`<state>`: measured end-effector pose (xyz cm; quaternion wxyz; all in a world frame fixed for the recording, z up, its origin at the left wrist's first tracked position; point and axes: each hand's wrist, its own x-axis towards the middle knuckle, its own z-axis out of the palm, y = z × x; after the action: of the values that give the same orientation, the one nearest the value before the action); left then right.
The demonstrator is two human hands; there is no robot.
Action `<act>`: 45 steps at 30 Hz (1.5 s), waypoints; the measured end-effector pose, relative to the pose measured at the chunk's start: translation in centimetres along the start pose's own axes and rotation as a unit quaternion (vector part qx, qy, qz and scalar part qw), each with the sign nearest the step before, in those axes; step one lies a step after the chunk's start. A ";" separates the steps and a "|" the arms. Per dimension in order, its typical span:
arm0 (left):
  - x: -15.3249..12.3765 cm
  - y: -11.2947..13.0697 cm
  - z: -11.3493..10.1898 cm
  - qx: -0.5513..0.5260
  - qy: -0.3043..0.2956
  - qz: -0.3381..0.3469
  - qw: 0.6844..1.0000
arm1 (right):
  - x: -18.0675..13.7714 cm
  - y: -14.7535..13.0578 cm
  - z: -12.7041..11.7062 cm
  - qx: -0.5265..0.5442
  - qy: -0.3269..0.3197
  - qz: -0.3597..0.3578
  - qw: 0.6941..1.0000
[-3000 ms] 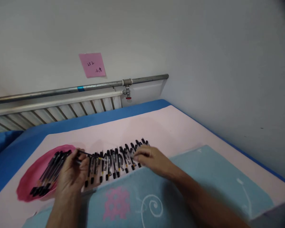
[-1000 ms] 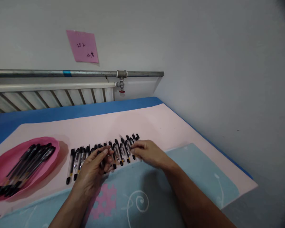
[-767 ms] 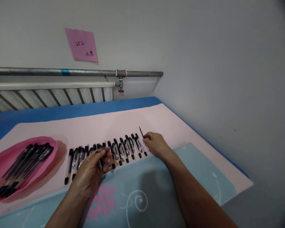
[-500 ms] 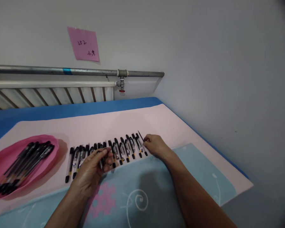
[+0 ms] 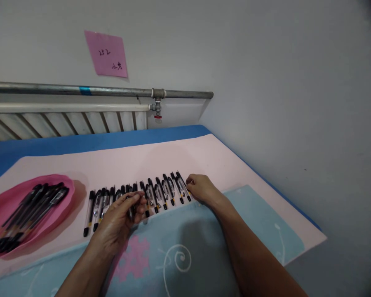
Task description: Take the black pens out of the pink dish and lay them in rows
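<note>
Black pens (image 5: 152, 193) lie beside my right hand (image 5: 201, 189), its grip unclear, while my left hand (image 5: 120, 213) clasps something dark (image 5: 131, 212).

Shows glossy plastic on the pens (image 5: 153, 197), smooth plastic on the dish (image 5: 3, 206), matt paper on the note (image 5: 106, 57). Looks smooth and matt on the pink sheet (image 5: 179, 154), like dull bare metal on the pipe (image 5: 117, 91).
</note>
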<state>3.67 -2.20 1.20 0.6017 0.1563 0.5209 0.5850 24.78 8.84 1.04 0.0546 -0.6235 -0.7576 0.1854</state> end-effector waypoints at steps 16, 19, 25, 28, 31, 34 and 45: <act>0.0 0.1 -0.1 -0.015 -0.013 -0.027 0.999 | -0.1 0.1 0.0 -0.020 -0.024 -0.006 0.999; -0.2 0.3 0.1 -0.032 0.003 -0.056 0.998 | -0.2 0.1 0.1 -0.021 -0.025 -0.011 0.999; -0.1 0.4 0.4 -0.103 -0.018 -0.111 0.988 | -0.2 0.3 0.0 0.011 0.010 -0.031 0.999; 0.0 0.3 0.4 -0.135 -0.044 -0.122 0.982 | -0.7 -0.4 -0.3 0.109 0.064 -0.065 0.990; -0.1 0.0 0.7 -0.158 -0.065 -0.125 0.977 | -2.0 -2.2 -0.2 0.217 0.070 -0.169 0.959; -0.4 -0.3 1.3 -0.177 -0.081 -0.115 0.974 | -3.5 -4.3 0.8 0.221 0.056 -0.307 0.924; -1.2 -0.7 1.9 -0.136 -0.074 -0.083 0.985 | -4.1 -5.0 2.4 0.151 0.106 -0.338 0.923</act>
<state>5.83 -2.59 1.97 0.7002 0.0724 0.4022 0.5854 20.26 3.55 1.15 0.2877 -0.3307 -0.8761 0.2008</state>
